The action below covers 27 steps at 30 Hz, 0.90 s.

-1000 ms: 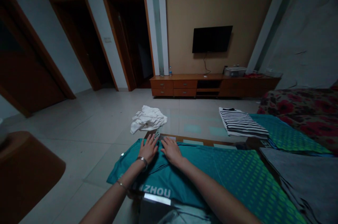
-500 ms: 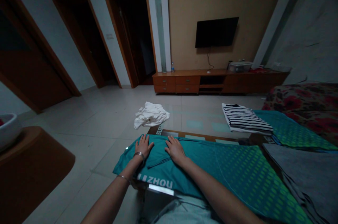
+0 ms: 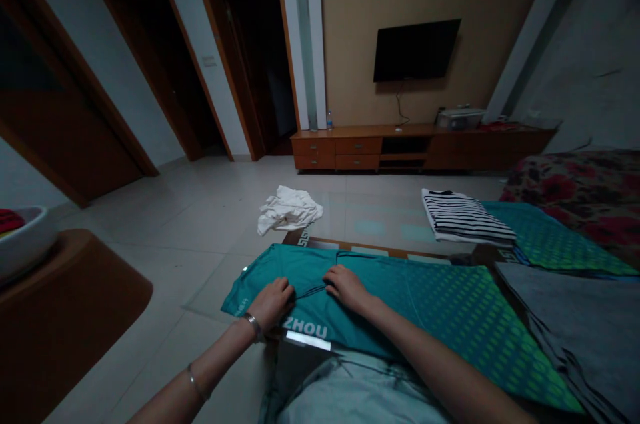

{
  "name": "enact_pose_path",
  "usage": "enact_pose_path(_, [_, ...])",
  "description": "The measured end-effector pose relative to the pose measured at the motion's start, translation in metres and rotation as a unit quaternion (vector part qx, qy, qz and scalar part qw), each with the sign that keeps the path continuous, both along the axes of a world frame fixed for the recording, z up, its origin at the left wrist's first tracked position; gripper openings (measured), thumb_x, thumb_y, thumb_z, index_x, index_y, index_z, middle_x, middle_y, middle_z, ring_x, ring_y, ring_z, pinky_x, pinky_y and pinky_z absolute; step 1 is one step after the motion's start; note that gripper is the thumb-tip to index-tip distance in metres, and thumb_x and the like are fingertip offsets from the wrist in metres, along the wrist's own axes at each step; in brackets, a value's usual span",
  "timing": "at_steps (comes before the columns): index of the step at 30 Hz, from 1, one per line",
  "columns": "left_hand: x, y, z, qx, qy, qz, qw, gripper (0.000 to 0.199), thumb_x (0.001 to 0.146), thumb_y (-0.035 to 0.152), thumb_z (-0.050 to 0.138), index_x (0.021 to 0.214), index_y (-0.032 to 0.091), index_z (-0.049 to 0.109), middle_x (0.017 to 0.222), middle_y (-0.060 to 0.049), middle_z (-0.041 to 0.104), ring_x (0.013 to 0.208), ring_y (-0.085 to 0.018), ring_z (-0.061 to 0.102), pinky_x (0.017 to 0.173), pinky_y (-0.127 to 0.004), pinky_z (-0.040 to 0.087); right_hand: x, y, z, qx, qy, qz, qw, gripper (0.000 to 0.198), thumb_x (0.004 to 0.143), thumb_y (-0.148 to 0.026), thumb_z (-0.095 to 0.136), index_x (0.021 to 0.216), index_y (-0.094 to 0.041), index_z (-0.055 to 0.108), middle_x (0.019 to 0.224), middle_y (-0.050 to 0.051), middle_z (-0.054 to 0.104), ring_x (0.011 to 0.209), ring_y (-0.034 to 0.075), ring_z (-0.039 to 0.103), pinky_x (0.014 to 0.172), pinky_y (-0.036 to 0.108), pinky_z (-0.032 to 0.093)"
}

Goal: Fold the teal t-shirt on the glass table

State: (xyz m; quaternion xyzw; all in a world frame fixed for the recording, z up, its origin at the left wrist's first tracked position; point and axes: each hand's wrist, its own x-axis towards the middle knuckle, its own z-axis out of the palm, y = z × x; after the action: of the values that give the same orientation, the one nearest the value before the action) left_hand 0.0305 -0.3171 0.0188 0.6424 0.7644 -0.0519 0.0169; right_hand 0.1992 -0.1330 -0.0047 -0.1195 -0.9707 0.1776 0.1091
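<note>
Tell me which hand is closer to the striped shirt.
Right. The right hand rests on the teal shirt, on the striped shirt's side; the left hand lies farther off, across the teal shirt.

Crumpled cloth (image 3: 289,209) lay beyond the spread shirt (image 3: 380,291); folded striped shirt (image 3: 465,216) to its right.

Left hand (image 3: 271,301): forearm entering from lower left, two thin bracelets at wrist and mid-forearm, palm down, fingers (image 3: 286,288) curled under in a loose pinch. Right hand (image 3: 349,287): bare forearm entering from lower right, palm down, fingers bent and pointing left. Hands near each other, not touching.
</note>
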Motion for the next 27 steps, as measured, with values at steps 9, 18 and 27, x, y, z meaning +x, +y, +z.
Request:
enact_pose_path(9, [-0.003,0.025,0.02,-0.013,0.051,-0.005,0.999,0.02,0.084,0.01,0.043,0.088,0.017,0.061,0.089,-0.008,0.062,0.084,-0.022,0.057,0.076,-0.035,0.043,-0.01,-0.016,0.012,0.072,-0.026,-0.034,0.997,0.027,0.081,-0.041,0.063,0.099,-0.021,0.063,0.1,0.007,0.062,0.099,0.024,0.051,0.081,0.035,0.036])
enact_pose_path(18, [-0.01,0.032,0.064,0.057,0.052,0.016,0.997,0.023,0.088,0.014,0.038,0.092,0.017,0.06,0.092,-0.006,0.062,0.085,-0.019,0.055,0.076,-0.03,0.039,-0.016,-0.009,0.007,0.134,0.006,-0.066,0.989,0.016,0.088,-0.016,0.048,0.092,-0.019,0.063,0.095,0.007,0.062,0.097,0.021,0.049,0.081,0.034,0.032])
enact_pose_path(27, [0.018,0.0,0.061,0.032,0.027,0.008,0.999,0.022,0.091,0.019,0.039,0.09,0.018,0.061,0.09,-0.006,0.062,0.083,-0.019,0.054,0.076,-0.032,0.037,0.008,-0.006,0.003,0.159,0.064,-0.028,0.985,0.016,0.092,-0.025,0.048,0.095,-0.021,0.063,0.091,0.005,0.062,0.092,0.019,0.049,0.084,0.033,0.032])
